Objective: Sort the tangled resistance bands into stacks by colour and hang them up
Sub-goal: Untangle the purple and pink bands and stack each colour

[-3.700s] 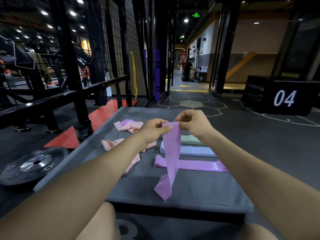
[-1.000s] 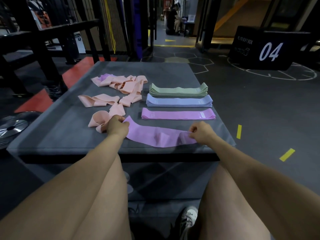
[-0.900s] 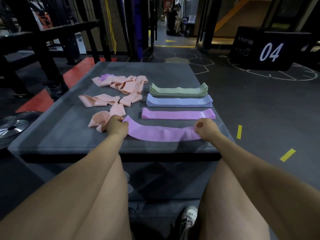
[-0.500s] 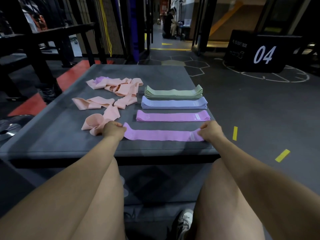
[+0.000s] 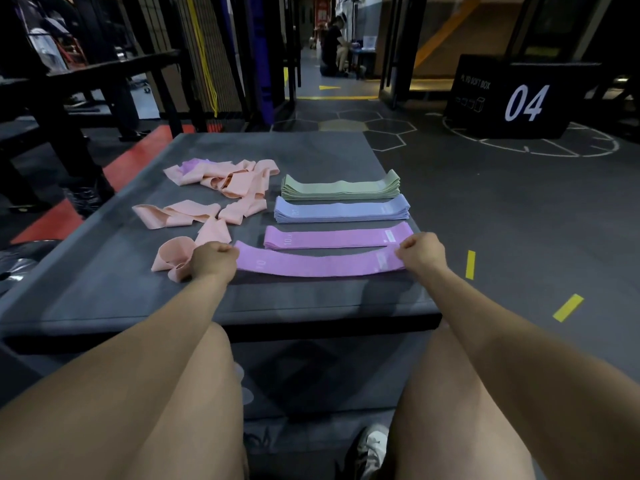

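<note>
1. Left grip [image 5: 212,261] and right grip [image 5: 420,252] each pinch 1 end of a purple resistance band [image 5: 317,265], stretched flat on the grey counter [image 5: 104,271].
2. It lies just before the purple stack [image 5: 337,237].

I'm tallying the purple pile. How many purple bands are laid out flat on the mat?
2: one purple band lies in front of the blue stack; the nearer one is stretched between both hands. A purple scrap in the pink tangle may be another.

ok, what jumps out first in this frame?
Both hands, left and right, pinch the ends of a purple band stretched flat near the mat's front edge. Behind it lie neat purple, blue and green stacks; left, a pink tangle.
</note>
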The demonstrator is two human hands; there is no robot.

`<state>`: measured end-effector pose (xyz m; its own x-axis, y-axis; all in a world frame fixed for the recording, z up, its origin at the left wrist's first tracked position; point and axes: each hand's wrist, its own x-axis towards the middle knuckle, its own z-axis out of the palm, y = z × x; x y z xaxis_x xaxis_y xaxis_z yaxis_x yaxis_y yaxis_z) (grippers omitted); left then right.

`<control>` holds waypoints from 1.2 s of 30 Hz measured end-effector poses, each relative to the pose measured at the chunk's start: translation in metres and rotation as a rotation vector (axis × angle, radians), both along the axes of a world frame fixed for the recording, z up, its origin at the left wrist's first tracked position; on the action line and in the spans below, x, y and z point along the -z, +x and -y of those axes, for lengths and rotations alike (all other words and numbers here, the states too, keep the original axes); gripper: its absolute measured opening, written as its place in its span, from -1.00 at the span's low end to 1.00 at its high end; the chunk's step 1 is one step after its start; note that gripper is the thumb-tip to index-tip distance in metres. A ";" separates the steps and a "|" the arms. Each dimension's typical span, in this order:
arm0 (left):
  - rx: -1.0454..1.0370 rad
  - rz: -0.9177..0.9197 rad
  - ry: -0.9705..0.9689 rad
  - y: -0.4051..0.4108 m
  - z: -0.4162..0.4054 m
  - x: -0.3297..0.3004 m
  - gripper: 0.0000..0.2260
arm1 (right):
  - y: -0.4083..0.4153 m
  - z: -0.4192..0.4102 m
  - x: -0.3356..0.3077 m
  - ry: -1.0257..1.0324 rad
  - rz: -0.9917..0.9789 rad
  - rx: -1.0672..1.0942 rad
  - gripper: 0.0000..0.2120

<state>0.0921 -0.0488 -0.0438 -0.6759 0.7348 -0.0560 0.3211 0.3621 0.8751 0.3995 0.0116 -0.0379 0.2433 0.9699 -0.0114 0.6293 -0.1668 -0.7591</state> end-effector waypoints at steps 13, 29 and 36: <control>-0.004 -0.065 0.092 0.021 -0.077 0.005 -0.82 | 0.010 -0.071 0.011 0.173 -0.055 0.148 -0.90; 0.063 -0.043 0.100 0.020 -0.083 0.026 -0.86 | 0.016 -0.081 0.036 0.183 0.010 0.176 -0.90; 0.085 -0.040 0.083 0.017 -0.087 0.029 -0.89 | 0.009 -0.083 0.040 0.172 0.052 0.178 -0.83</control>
<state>0.1087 0.0382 -0.0725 -0.6111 0.7909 0.0336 0.3832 0.2584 0.8868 0.4084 0.0949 -0.0775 0.4066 0.8982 0.1669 0.6405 -0.1500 -0.7531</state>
